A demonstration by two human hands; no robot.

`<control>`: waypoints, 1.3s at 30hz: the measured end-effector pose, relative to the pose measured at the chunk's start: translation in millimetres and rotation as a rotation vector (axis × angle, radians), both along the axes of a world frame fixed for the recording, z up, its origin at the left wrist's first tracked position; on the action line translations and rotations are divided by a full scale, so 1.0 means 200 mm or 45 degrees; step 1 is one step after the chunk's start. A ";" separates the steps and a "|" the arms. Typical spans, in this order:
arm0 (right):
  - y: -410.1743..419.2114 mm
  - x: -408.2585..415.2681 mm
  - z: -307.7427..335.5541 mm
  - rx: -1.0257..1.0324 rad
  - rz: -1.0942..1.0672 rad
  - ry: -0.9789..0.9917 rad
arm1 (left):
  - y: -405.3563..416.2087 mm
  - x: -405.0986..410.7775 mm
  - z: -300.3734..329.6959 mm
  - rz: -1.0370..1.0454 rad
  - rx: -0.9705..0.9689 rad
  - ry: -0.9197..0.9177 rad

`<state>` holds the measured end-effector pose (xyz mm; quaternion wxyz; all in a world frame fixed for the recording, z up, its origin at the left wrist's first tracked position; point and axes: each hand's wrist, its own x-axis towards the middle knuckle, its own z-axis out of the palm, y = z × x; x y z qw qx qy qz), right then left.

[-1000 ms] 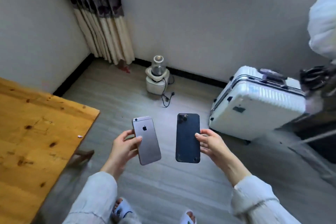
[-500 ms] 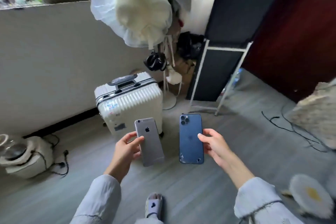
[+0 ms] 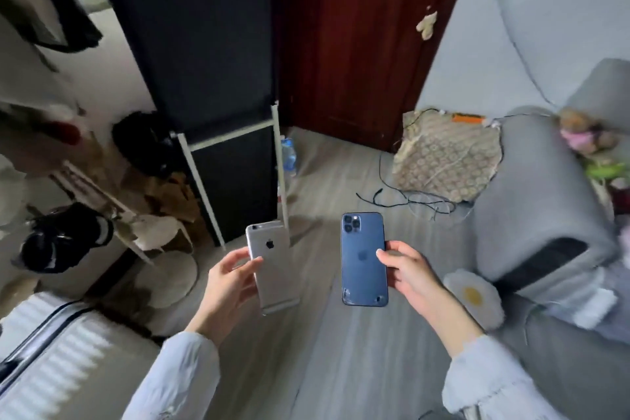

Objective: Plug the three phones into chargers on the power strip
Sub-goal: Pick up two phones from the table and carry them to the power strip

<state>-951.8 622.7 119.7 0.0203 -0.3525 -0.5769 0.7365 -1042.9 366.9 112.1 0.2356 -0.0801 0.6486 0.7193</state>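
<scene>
My left hand [image 3: 229,283] holds a silver phone [image 3: 272,266] by its left edge, back side facing me. In my right hand [image 3: 410,274] is a dark blue phone [image 3: 364,259] with a triple camera, gripped at its right edge, back up. Both phones hover above the floor, side by side and apart. An orange power strip [image 3: 468,118] lies on a patterned cloth-covered stand [image 3: 446,160] at the far right, with cables [image 3: 414,203] trailing onto the floor. No third phone is visible.
A grey sofa [image 3: 538,215] fills the right side, with a fried-egg cushion [image 3: 474,297] at its foot. A black rack with white legs [image 3: 231,153] stands ahead, a dark red door [image 3: 358,44] behind. A white suitcase [image 3: 51,361] sits bottom left.
My view has swung to the right: table and curtain left the frame, the suitcase slid to the bottom left, and the sofa, door and power strip came in. Both hands keep the phones.
</scene>
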 end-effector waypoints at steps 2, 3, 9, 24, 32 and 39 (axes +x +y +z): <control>0.18 -0.08 -0.01 0.005 -0.096 0.005 | 0.21 -0.16 0.00 -0.083 -0.005 0.002; 0.27 -0.12 -0.02 0.002 -0.143 0.009 | 0.31 -0.24 0.00 -0.125 -0.015 -0.001; 0.90 -0.37 -0.09 -0.057 -0.372 0.022 | 1.02 -0.63 -0.07 -0.300 -0.044 -0.018; 2.53 -0.99 -0.18 -0.109 -0.558 -0.123 | 2.70 -1.37 -0.21 -0.353 -0.105 -0.213; 3.35 -1.50 -0.36 -0.127 -0.587 -0.192 | 3.53 -1.94 -0.42 -0.345 -0.160 -0.286; 3.99 -1.93 -0.46 -0.105 -0.574 -0.361 | 4.20 -2.33 -0.51 -0.359 -0.281 -0.356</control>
